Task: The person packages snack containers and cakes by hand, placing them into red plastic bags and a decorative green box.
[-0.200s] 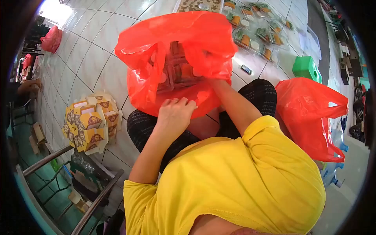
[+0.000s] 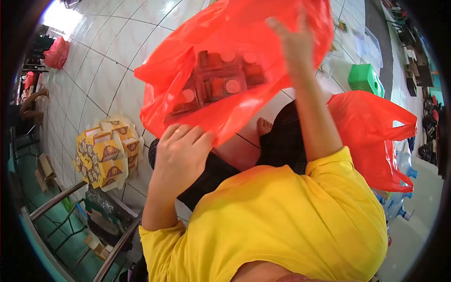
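A large red plastic bag (image 2: 235,28) is spread wide over my lap. Inside lie several clear plastic snack boxes (image 2: 221,87), tinted red by the plastic, each with small round and oblong pieces in it. My left hand (image 2: 184,152) is closed on the near rim of the bag, fingers curled over the edge. Against the bag's far right side, my right hand (image 2: 298,44) shows somewhat blurred, thumb and fingers apart, with nothing visible in it.
Folded yellow cartons (image 2: 110,152) are stacked on the tiles at left, above a metal frame (image 2: 112,249). To my right sit another red bag (image 2: 371,136), a green container (image 2: 366,81) and water bottles (image 2: 399,204). A person's limbs (image 2: 35,103) show far left.
My right hand has come up and out to the far right, and the bag's mouth is stretched wider, showing more boxes. My left hand has moved down and left with the rim.
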`<state>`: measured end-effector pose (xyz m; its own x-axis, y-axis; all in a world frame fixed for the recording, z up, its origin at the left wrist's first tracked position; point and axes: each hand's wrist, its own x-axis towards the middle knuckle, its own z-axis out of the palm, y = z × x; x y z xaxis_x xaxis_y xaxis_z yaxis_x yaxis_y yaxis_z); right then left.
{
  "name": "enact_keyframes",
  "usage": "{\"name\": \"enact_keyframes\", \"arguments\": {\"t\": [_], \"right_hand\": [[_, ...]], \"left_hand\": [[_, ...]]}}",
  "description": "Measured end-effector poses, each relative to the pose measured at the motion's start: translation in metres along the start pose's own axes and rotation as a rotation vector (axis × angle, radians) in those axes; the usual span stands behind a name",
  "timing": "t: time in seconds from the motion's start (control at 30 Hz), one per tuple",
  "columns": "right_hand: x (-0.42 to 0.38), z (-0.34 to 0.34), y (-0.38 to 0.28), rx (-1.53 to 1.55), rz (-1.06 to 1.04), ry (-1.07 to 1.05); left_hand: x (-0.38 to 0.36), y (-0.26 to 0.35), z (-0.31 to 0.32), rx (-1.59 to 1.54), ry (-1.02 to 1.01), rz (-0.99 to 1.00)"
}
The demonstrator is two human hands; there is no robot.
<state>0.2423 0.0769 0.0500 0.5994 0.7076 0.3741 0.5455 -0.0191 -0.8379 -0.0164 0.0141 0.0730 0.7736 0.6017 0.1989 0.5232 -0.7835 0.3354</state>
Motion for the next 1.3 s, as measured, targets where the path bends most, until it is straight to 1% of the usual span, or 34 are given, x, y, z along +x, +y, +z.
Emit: {"name": "enact_keyframes", "arguments": {"t": [0.03, 0.1, 0.13, 0.17, 0.2, 0.23, 0.27, 0.3, 0.33, 0.37, 0.4, 0.43, 0.47, 0.5, 0.53, 0.57, 0.6, 0.63, 0.67, 0.73, 0.77, 0.83, 0.87, 0.9, 0.97, 1.0, 1.03, 1.07, 1.1, 1.13, 1.2, 1.23, 1.3], "right_hand": [[0.008, -0.024, -0.014, 0.143, 0.048, -0.025], [0.013, -0.060, -0.026, 0.285, 0.091, -0.041], [0.011, -0.073, -0.026, 0.428, 0.087, -0.196], [0.010, -0.085, -0.028, 0.496, 0.082, -0.260], [0.009, -0.097, -0.029, 0.563, 0.082, -0.326], [0.007, -0.109, -0.032, 0.484, 0.115, -0.480], [0.008, -0.122, -0.030, 0.401, 0.152, -0.622], [0.014, -0.135, -0.025, 0.390, 0.161, -0.576], [0.025, -0.147, -0.016, 0.502, 0.107, -0.494], [0.036, -0.157, -0.005, 0.611, 0.045, -0.409], [0.054, -0.158, 0.020, 0.594, -0.021, -0.280], [0.072, -0.149, 0.046, 0.531, 0.041, -0.084], [0.091, -0.141, 0.091, 0.476, 0.145, 0.054], [0.108, -0.135, 0.149, 0.434, 0.235, 0.096], [0.120, -0.133, 0.218, 0.183, 0.400, 0.050], [0.117, -0.123, 0.262, 0.080, 0.528, 0.061], [0.113, -0.110, 0.300, -0.024, 0.654, 0.060], [0.107, -0.097, 0.344, -0.011, 0.691, 0.100], [0.097, -0.085, 0.385, 0.003, 0.725, 0.133], [0.081, -0.067, 0.444, -0.328, 0.521, 0.090], [0.075, -0.055, 0.456, -0.316, 0.515, 0.071], [0.072, -0.029, 0.466, -0.541, 0.553, 0.161], [0.080, -0.020, 0.472, -0.542, 0.564, 0.169], [0.086, -0.014, 0.474, -0.527, 0.563, 0.157], [0.092, -0.008, 0.478, -0.271, 0.878, 0.106], [0.095, -0.005, 0.484, -0.221, 0.950, 0.133], [0.094, -0.005, 0.497, -0.221, 0.953, 0.131], [0.092, -0.009, 0.509, -0.033, 1.001, 0.066], [0.093, -0.014, 0.507, 0.154, 1.040, 0.001], [0.090, -0.015, 0.503, 0.147, 1.036, 0.001], [0.078, -0.010, 0.483, 0.396, 0.859, 0.273], [0.077, -0.011, 0.471, 0.397, 0.852, 0.268], [0.077, -0.014, 0.446, 0.708, 0.885, 0.376]], "left_hand": [[-0.003, 0.001, -0.007, -0.010, -0.010, -0.001], [-0.007, 0.001, -0.017, -0.019, -0.019, 0.008], [-0.009, 0.001, -0.020, -0.032, -0.056, -0.009], [-0.011, -0.001, -0.022, -0.046, -0.092, -0.021], [-0.016, -0.008, -0.024, -0.128, -0.154, -0.038], [-0.013, -0.009, -0.025, -0.130, -0.163, -0.007], [-0.005, -0.008, -0.028, -0.080, -0.022, -0.085], [0.001, -0.009, -0.029, -0.037, 0.119, -0.158], [-0.003, -0.019, -0.027, 0.070, 0.108, -0.218], [0.003, -0.025, -0.024, 0.063, 0.096, -0.168], [0.012, -0.030, -0.019, 0.310, 0.137, -0.303], [0.020, -0.036, -0.014, 0.557, 0.192, -0.440], [0.025, -0.045, -0.010, 0.554, 0.197, -0.401], [0.025, -0.057, -0.007, 0.630, 0.227, -0.420], [0.025, -0.068, -0.008, 0.710, 0.254, -0.446], [0.025, -0.081, -0.011, 0.718, 0.254, -0.432], [0.025, -0.092, -0.014, 0.766, 0.426, -0.366], [0.024, -0.101, -0.018, 0.813, 0.593, -0.302], [0.026, -0.105, -0.021, 0.828, 0.587, -0.310], [0.030, -0.106, -0.028, 0.591, 0.794, -0.476], [0.026, -0.112, -0.034, 0.610, 0.794, -0.489], [0.025, -0.111, -0.046, -0.181, 0.822, -0.931], [0.026, -0.108, -0.047, -0.338, 0.867, -0.946], [0.024, -0.110, -0.051, -0.319, 0.874, -0.949], [0.018, -0.116, -0.061, -0.731, 0.950, -0.986], [0.020, -0.112, -0.064, -0.794, 0.937, -1.008], [0.018, -0.113, -0.066, -0.792, 0.935, -1.010], [0.013, -0.115, -0.070, -0.863, 0.872, -0.955], [0.018, -0.110, -0.070, -0.936, 0.809, -0.898], [0.024, -0.105, -0.068, -0.943, 0.812, -0.901], [0.034, -0.095, -0.067, -0.916, 0.893, -0.987], [0.028, -0.100, -0.069, -0.918, 0.902, -0.986], [0.014, -0.113, -0.077, -1.139, 0.658, -0.925]]}}
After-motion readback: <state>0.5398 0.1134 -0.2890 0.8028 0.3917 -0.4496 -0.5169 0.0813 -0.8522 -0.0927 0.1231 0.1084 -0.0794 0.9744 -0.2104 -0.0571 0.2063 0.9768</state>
